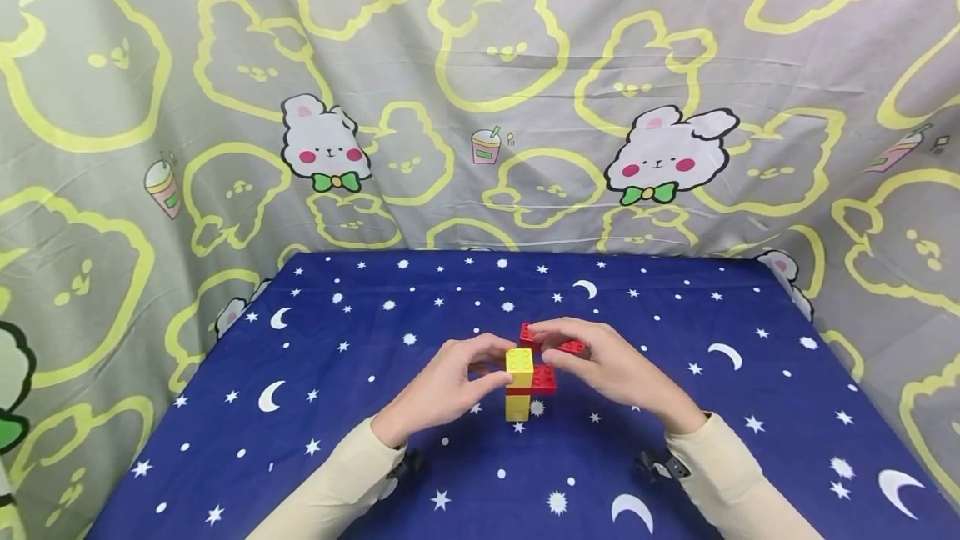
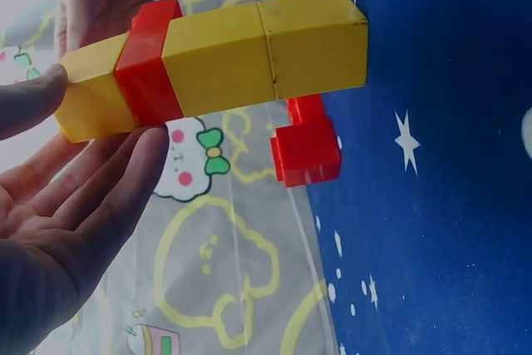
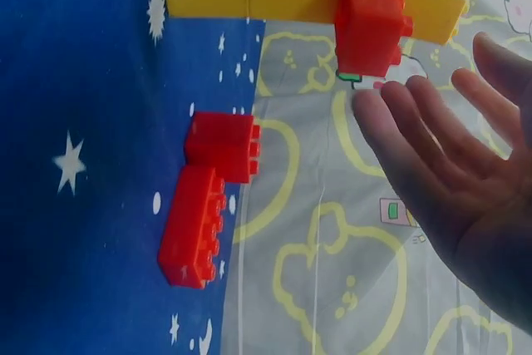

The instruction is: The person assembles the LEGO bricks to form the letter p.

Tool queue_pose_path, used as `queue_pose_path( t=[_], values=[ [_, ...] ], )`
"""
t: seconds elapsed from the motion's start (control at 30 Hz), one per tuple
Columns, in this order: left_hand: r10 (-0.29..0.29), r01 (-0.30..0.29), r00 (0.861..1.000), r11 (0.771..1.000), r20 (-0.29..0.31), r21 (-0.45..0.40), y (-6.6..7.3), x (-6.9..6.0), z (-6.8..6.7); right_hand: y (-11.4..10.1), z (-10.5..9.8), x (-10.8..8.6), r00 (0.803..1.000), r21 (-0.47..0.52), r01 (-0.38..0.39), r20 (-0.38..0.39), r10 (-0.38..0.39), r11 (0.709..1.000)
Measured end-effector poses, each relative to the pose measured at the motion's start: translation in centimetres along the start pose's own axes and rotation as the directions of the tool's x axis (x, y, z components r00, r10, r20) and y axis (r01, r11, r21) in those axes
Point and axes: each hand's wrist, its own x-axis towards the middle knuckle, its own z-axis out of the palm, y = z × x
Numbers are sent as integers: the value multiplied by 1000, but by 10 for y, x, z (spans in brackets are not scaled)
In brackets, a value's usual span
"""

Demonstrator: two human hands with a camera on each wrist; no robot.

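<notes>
A tower of toy building blocks stands upright in front of me. Its top yellow block (image 1: 519, 367) sits on a red block (image 1: 543, 379) that juts out to the right. Beneath that are two stacked yellow blocks (image 2: 218, 60). My left hand (image 1: 457, 377) holds the top yellow block, thumb on the near side and fingers around behind. To the right of the tower, my right hand (image 1: 603, 361) hovers with fingers spread and relaxed. In the right wrist view, its fingertips (image 3: 370, 110) are just apart from the jutting red block, and it holds nothing.
Behind the tower lie two loose red blocks, a shorter-looking one (image 3: 220, 147) and a longer one (image 3: 191, 226); my right hand partly covers them in the head view. A blue star-and-moon cloth (image 1: 360, 357) covers the table. A patterned curtain (image 1: 420, 65) hangs beyond its far edge.
</notes>
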Motion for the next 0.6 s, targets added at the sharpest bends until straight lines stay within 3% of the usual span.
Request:
queue_pose_path(
  t=[0.2,0.6],
  values=[
    [-6,6,1000,1000,1,-15,-2,1,2,6,-2,2,999,-72,-1,-49,-2,997],
    [-4,3,1000,999,-25,-44,-1,2,5,27,2,10,997,-152,10,-77,-22,988]
  ],
)
